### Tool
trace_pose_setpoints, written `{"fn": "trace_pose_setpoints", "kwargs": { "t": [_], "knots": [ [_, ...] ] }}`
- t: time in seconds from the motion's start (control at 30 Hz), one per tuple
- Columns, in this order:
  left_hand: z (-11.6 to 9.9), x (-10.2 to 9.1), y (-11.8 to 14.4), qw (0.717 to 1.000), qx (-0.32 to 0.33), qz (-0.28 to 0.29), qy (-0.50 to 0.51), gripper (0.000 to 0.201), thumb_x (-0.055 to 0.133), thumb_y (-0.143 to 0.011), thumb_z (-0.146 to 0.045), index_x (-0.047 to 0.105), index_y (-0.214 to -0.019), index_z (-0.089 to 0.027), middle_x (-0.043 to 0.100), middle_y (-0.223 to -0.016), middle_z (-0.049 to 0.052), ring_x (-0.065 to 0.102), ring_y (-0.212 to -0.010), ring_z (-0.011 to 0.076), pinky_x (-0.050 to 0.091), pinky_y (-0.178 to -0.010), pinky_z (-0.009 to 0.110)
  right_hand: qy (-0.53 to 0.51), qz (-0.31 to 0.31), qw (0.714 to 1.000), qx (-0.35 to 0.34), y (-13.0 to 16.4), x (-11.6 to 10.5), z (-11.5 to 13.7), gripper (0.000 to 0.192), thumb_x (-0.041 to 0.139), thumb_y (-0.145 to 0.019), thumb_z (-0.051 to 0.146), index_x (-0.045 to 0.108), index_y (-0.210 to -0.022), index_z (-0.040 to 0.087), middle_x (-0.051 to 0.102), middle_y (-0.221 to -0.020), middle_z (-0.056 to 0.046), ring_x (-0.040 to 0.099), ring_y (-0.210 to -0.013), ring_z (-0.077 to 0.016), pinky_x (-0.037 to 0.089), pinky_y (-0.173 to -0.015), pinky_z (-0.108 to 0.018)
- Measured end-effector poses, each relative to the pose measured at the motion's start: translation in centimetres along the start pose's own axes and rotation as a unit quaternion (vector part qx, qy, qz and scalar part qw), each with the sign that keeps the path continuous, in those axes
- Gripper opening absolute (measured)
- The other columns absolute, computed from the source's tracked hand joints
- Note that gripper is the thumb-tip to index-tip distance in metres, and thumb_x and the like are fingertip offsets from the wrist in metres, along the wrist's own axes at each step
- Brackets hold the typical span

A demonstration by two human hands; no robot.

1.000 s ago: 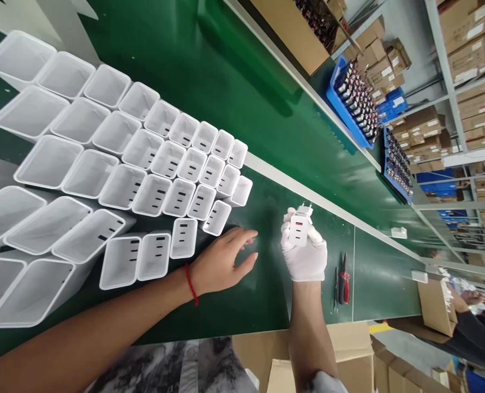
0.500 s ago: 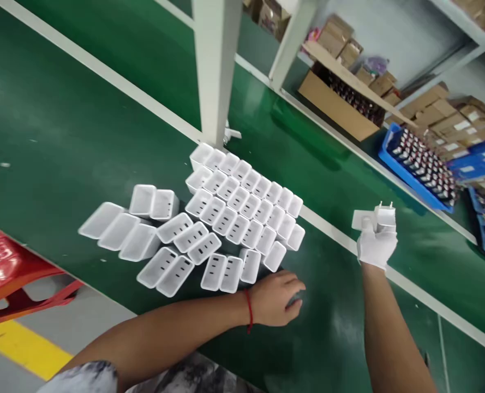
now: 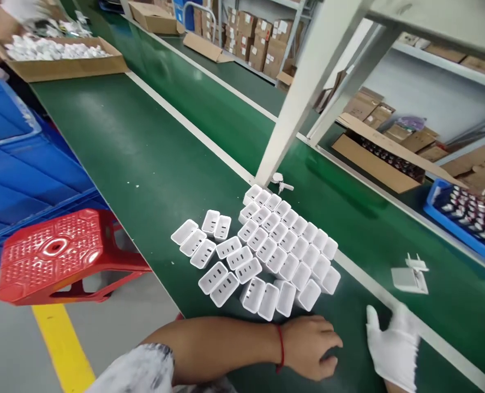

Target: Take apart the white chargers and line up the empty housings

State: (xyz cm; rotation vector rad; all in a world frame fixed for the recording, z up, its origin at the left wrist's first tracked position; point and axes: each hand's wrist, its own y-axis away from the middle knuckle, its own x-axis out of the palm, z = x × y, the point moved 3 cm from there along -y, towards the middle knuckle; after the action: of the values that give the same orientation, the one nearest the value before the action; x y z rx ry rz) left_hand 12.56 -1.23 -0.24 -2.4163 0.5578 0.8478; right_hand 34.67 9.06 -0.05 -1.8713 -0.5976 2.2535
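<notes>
White charger (image 3: 411, 275) on belt, just beyond gloved right hand (image 3: 393, 344)

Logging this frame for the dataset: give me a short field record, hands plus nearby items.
left hand: bare, red wrist string, flat on the green belt, holds nothing
right hand: white glove, open, empty
white charger: lies on the belt beyond the right hand, apart from it
white shells: cluster of open housings just beyond the left hand
red stool: on the floor, left of the belt
</notes>
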Motion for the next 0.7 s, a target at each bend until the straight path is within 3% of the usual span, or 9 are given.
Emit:
{"fn": "trace_pose_setpoints", "kwargs": {
  "t": [0.13,0.3,0.4,0.47,0.57,0.63,0.7],
  "knots": [
    [-0.7,-1.1,0.6,0.999,0.027,0.010,-0.024,0.026,0.057,-0.085,-0.027,0.064,-0.103,-0.010,0.067,-0.090,0.008,0.063,-0.087,0.0198,0.051,-0.089,0.029,0.009,0.028,0.999,-0.019,4.3,-0.5,2.1,0.056,0.038,-0.092,0.049,0.064,-0.121,0.008,0.061,-0.127,-0.022,0.057,-0.118,-0.0366,0.050,-0.100,-0.051],
    [-2.3,-1.9,0.9,0.996,0.056,0.054,-0.032,0.021,0.047,-0.093,-0.025,0.064,-0.094,-0.012,0.062,-0.088,0.010,0.056,-0.094,0.0239,0.049,-0.086,0.036,0.009,0.019,1.000,0.022,4.4,-1.1,2.9,0.046,0.045,-0.092,0.042,0.066,-0.118,0.011,0.063,-0.126,-0.019,0.057,-0.119,-0.0335,0.052,-0.098,-0.050],
    [-4.1,-4.2,1.2,0.989,0.041,0.061,-0.126,0.019,0.047,-0.093,-0.020,0.062,-0.084,-0.013,0.058,-0.086,0.010,0.053,-0.094,0.0273,0.046,-0.084,0.043,-0.004,0.024,0.999,0.040,4.5,-1.4,3.0,0.044,0.047,-0.092,0.040,0.066,-0.120,0.011,0.062,-0.129,-0.019,0.056,-0.123,-0.0335,0.053,-0.097,-0.051],
    [-4.9,-6.5,1.3,0.970,-0.014,0.044,-0.239,0.014,0.050,-0.090,-0.014,0.063,-0.088,-0.012,0.058,-0.091,0.012,0.052,-0.100,0.0311,0.045,-0.085,0.047,-0.014,0.030,0.998,0.052,4.6,-1.5,3.2,0.042,0.048,-0.092,0.038,0.066,-0.120,0.013,0.062,-0.130,-0.019,0.055,-0.124,-0.0335,0.054,-0.095,-0.052],
    [-5.1,-9.1,1.2,0.916,-0.098,0.028,-0.387,0.025,0.047,-0.087,-0.007,0.065,-0.104,-0.006,0.060,-0.103,0.020,0.049,-0.112,0.0388,0.044,-0.087,0.053,-0.021,0.034,0.997,0.062,4.6,-1.6,3.4,0.041,0.048,-0.092,0.037,0.067,-0.119,0.012,0.062,-0.129,-0.019,0.055,-0.124,-0.0341,0.055,-0.093,-0.052],
    [-4.9,-9.7,0.9,0.890,-0.109,0.054,-0.439,0.028,0.044,-0.085,-0.002,0.068,-0.101,-0.003,0.062,-0.101,0.023,0.050,-0.111,0.0395,0.044,-0.087,0.053,-0.022,0.031,0.997,0.065,4.6,-1.6,3.4,0.042,0.048,-0.092,0.037,0.067,-0.118,0.011,0.062,-0.129,-0.019,0.055,-0.124,-0.0341,0.055,-0.094,-0.052],
    [-4.7,-9.6,0.4,0.883,-0.101,0.085,-0.451,0.027,0.044,-0.083,0.000,0.070,-0.089,-0.005,0.063,-0.092,0.021,0.054,-0.105,0.0374,0.045,-0.086,0.051,-0.024,0.026,0.997,0.066,4.6,-1.6,3.4,0.041,0.047,-0.092,0.037,0.067,-0.117,0.011,0.062,-0.130,-0.019,0.055,-0.123,-0.0338,0.055,-0.094,-0.051]
  ]
}}
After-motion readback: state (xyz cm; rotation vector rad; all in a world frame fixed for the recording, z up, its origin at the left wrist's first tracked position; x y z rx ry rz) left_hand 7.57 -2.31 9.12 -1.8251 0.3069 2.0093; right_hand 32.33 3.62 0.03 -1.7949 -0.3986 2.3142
